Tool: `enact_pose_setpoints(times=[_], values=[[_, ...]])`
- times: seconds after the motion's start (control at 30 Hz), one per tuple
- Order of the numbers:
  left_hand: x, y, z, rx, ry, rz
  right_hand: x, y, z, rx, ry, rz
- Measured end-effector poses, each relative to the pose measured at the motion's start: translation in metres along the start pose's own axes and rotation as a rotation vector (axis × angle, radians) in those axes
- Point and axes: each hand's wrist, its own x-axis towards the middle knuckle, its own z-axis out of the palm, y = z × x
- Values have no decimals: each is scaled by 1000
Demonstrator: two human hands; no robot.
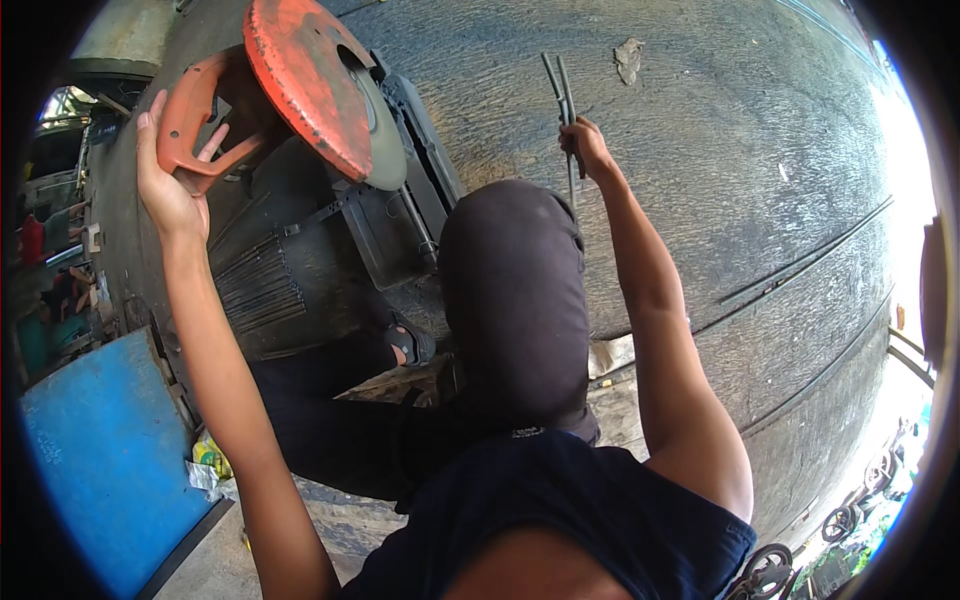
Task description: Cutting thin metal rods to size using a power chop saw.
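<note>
Navy shirt (pixel 580 510) nearest; both arms (pixel 215 340) stretch forward, left grip (pixel 174 190) spread open against one orange saw handle (pixel 178 125), right grip (pixel 588 146) closed round at least two rods (pixel 566 85).

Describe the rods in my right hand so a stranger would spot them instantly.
Start at the dark trousered knee mid-picture, then go up-right to your right hand. Grey rods jut from its grip. Unlike the thin rods lying left of the knee, these are held.
</note>
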Motion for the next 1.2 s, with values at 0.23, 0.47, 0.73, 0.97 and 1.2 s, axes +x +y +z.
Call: enact_pose_setpoints(times=[0.23,0.47,0.73,0.97,1.2], values=[[0,1,3,-21,18,-9,13,-41,55,-161,364,-362],[2,-2,-1,4,3,16,5,-20,79,-266,596,-486],[1,-1,2,-8,10,14,-14,50,76,-257,584,-335],[1,0,1,-38,-2,-20,-9,63,57,-369,510,-174],[2,-4,0,-42,3,7,-5,30,40,373,-83,98]])
